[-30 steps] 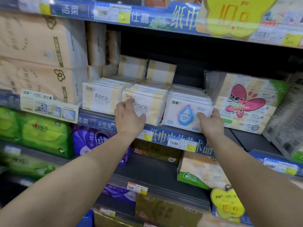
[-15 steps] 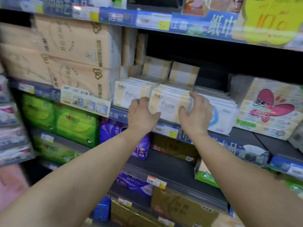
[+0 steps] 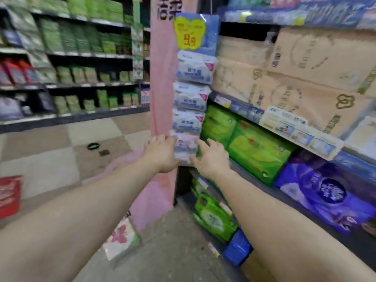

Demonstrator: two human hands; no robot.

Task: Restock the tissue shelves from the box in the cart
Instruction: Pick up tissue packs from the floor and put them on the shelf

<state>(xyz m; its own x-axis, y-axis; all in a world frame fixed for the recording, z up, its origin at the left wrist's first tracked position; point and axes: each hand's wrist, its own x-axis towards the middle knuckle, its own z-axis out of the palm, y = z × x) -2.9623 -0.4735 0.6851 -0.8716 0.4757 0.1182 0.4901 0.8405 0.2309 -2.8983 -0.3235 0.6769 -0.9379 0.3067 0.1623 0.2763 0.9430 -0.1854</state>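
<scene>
A shop aisle runs back over a checkered floor in beige and white tiles, with dark shelving on the far left stocked with green and red packets, all blurred. A pink pillar stands in the middle of the view. Against its right edge hangs a vertical strip of small tissue packs, white and blue, one above another, topped by a yellow price tag.

Both arms reach forward to the lowest pack on that strip, a pinkish pack. The left hand is at its left edge with the fingers lying against the wrapper, and the right hand is at its right edge with fingers spread and extended toward it. Whether either hand actually grips the pack cannot be told through the blur.

To the right are the tissue shelves: large beige multipacks on the upper level, green packs below them, purple packs further right, and more green packs and a blue pack near the floor. A white pack with a red flower print lies on the floor at the pillar's foot. A red item sits at the left edge.
</scene>
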